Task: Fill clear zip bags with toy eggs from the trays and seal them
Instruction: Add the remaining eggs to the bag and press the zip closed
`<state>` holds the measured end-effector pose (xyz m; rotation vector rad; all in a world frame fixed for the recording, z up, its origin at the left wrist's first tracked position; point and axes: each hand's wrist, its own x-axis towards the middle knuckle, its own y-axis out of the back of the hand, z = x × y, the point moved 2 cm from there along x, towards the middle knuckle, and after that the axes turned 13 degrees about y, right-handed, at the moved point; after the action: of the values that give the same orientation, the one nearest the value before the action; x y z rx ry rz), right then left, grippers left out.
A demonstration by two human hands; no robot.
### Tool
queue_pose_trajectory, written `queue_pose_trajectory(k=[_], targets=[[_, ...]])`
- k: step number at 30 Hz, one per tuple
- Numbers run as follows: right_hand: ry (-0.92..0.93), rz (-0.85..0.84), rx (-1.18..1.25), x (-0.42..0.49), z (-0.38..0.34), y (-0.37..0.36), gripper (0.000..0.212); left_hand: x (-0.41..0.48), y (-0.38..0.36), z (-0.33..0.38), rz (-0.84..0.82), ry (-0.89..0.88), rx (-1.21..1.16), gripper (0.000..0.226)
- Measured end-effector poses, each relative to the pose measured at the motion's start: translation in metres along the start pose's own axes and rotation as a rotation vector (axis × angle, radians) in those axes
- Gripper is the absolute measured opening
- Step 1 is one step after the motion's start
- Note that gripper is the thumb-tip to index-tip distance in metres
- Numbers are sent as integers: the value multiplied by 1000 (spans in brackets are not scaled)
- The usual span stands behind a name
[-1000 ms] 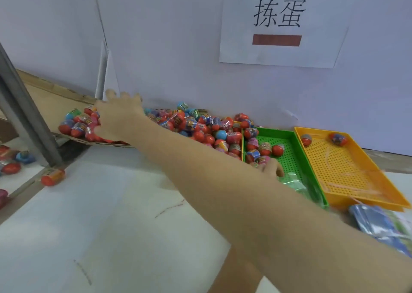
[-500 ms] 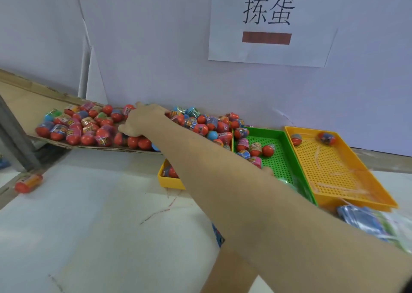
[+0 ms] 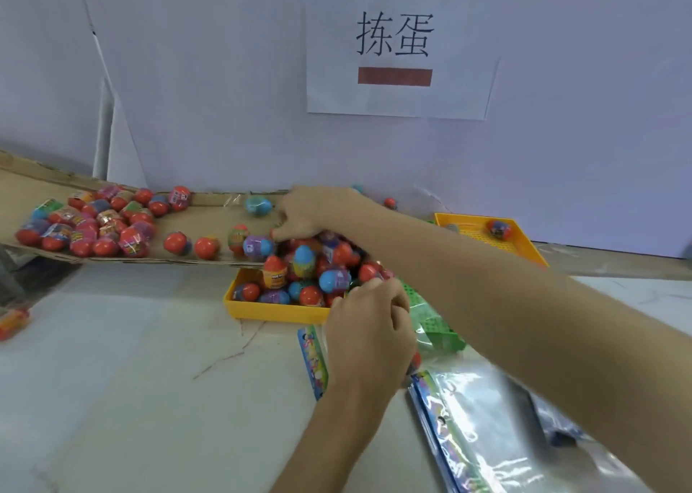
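Far left: a stray red-orange plastic toy egg is lying alone on the pale marbled table, off the supply line. A long brown cardboard ramp is running along the wall. A cluster of red and multicoloured shrink-wrapped toy eggs is remaining at its left end. The middle stretch, crowded half a second ago, is now carrying only a few stragglers. The near yellow perforated plastic tray is now holding a tall heap of eggs, where hardly any were showing before. The right hand, at the ramp's far left a second ago, is now arriving at the back of that heap. Its fingers are bending down like a rake onto the eggs, and whether they are holding one cannot be told. The left hand is waiting at the tray's right corner, fingers curling round the edge of a clear zip bag that is draping over the green perforated tray. A stack of clear zip bags with printed headers is lying lower right. The far orange-yellow tray is holding one egg. Judgement: the sweep is bringing stock within reach of the bag, so filling looks ready to start, and no sealed bag is showing.
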<state>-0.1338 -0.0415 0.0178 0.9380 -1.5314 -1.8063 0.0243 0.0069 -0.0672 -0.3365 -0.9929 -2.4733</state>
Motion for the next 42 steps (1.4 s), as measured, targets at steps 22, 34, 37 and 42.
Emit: queue_pose_trajectory(k=[22, 34, 37, 42], targets=[[-430, 540, 506, -232, 105, -39, 32, 0, 8, 5, -53, 17, -177, 36], [-392, 886, 718, -273, 11, -90, 22, 0, 19, 15, 16, -78, -365, 27], [-367, 704, 624, -270, 12, -98, 30, -1, 22, 17, 49, -96, -418, 25], [-378, 700, 577, -266, 12, -99, 20, -1, 25, 19, 54, -109, -456, 28]])
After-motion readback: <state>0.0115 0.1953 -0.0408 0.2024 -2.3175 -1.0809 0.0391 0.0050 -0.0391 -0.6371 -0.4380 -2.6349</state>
